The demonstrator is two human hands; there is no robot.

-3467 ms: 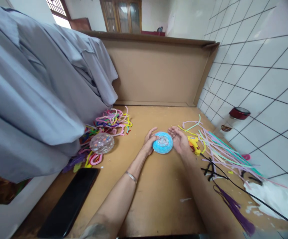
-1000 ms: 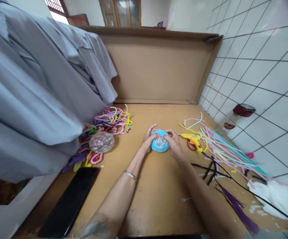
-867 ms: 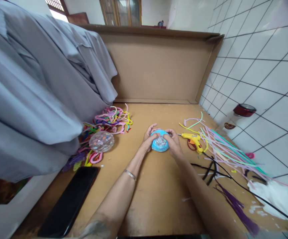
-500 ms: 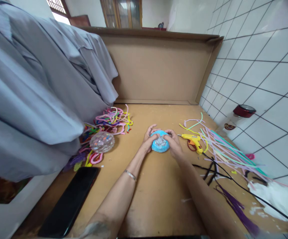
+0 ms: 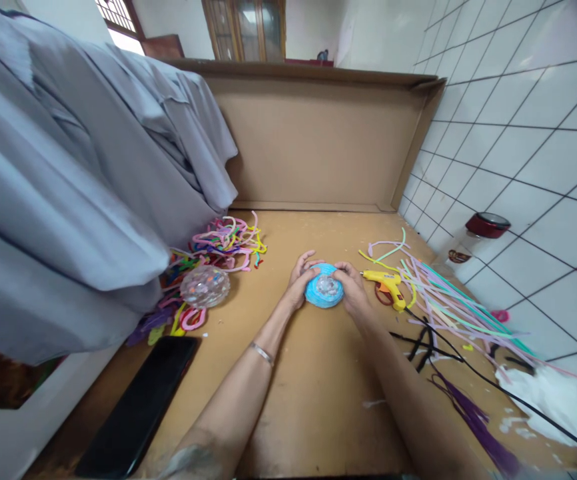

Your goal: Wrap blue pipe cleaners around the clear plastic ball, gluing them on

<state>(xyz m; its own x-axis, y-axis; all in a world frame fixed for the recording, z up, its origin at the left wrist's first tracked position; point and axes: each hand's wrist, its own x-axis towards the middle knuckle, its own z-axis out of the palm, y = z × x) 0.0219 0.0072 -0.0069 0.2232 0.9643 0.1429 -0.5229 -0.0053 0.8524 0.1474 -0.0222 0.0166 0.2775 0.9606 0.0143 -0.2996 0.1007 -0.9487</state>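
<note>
Between my hands is a round light-blue piece that looks wound from fuzzy craft stems, with a clear, greyish middle showing. My left hand is closed on its left edge, thumb on top. On the opposite edge my right hand grips it, its thumb near the rim. The fingers beneath are partly hidden. Just right of my right hand lies a yellow hot glue gun, its nozzle pointing toward that hand.
At left are a clear faceted bowl, a heap of coloured pipe cleaners and a black phone. Loose stems, a cable, a purple tassel and a red-lidded jar lie or stand at right. Cardboard stands behind.
The blue piece has shifted slightly to the right and turned a little in my hands. My right thumb has drawn back from its middle toward the edge.
</note>
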